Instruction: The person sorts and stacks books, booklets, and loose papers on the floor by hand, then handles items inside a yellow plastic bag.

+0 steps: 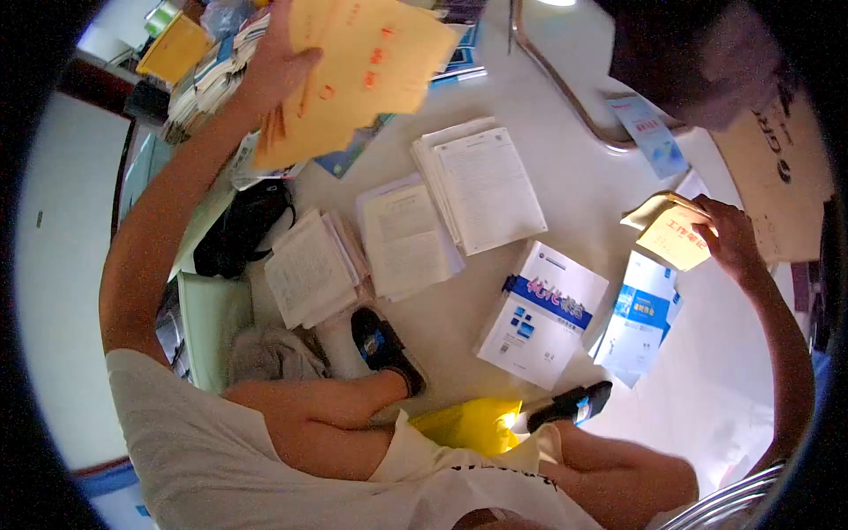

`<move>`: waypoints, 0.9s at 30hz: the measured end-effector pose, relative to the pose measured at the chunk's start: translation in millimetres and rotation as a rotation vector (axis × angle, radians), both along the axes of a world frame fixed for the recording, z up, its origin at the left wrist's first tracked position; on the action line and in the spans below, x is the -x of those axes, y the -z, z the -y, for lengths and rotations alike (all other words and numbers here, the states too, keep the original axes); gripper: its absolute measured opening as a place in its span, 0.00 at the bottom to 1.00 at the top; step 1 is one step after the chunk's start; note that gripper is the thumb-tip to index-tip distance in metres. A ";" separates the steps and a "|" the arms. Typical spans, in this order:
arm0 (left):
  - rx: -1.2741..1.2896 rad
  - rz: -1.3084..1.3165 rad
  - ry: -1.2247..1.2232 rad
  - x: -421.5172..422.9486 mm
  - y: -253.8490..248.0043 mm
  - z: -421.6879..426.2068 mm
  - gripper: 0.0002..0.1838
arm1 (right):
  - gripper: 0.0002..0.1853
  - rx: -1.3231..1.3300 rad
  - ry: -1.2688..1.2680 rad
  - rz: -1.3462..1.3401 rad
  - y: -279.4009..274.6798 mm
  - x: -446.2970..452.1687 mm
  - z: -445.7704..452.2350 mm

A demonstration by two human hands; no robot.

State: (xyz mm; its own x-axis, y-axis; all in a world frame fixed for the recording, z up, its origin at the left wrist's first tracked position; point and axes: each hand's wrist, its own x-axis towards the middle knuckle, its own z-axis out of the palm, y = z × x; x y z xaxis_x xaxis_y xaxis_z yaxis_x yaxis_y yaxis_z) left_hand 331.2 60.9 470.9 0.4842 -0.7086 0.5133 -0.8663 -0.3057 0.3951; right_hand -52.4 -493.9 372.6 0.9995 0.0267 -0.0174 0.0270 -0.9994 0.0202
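At the upper left, my left hand (269, 75) is closed on a fanned bundle of tan notebooks (362, 66) with red print, held up above the floor. My right hand (729, 238), at the right, grips a small tan notebook (676, 237) with red characters on its cover. Below that notebook lies a pile of blue and white workbooks (640, 309). A thick white book with a blue band (543, 314) is to its left. Stacks of printed papers (490, 190), (406, 234) and loose sheets (314, 269) lie in the middle.
A cardboard box (768, 168) stands at the right near a curved metal chair leg (565, 88). A blue leaflet (649, 132) lies beside it. Piled books (208, 93), a yellow bin (177, 49) and a black bag (238, 230) are at the left. A yellow bag (468, 424) lies between my feet.
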 end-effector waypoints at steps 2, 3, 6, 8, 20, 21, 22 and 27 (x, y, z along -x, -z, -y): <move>-0.039 -0.007 -0.031 52.2 -8.2 33.7 0.48 | 0.22 0.038 0.005 0.078 -14.4 40.0 0.9; 0.060 -0.207 0.121 69.9 -10.6 53.0 0.49 | 0.22 0.067 -0.014 0.160 -20.3 56.3 3.3; 0.262 -0.685 0.333 127.7 3.1 111.3 0.51 | 0.18 -0.066 0.208 0.062 -36.4 97.6 3.0; 0.367 -0.930 0.328 158.6 35.1 145.6 0.52 | 0.17 -0.071 0.226 0.104 -35.1 131.6 3.2; 0.091 -1.447 0.192 320.5 425.2 196.8 0.60 | 0.15 0.018 0.449 0.158 17.8 279.2 64.0; 0.061 -1.375 0.200 318.9 409.2 198.6 0.59 | 0.15 0.013 0.436 0.109 5.0 272.5 53.0; 0.033 -1.303 0.206 317.7 390.8 200.4 0.58 | 0.17 0.037 0.375 0.051 2.2 270.1 56.2; -0.061 -0.906 0.203 329.4 395.2 205.9 0.56 | 0.19 0.079 0.017 -0.222 -24.3 191.7 11.8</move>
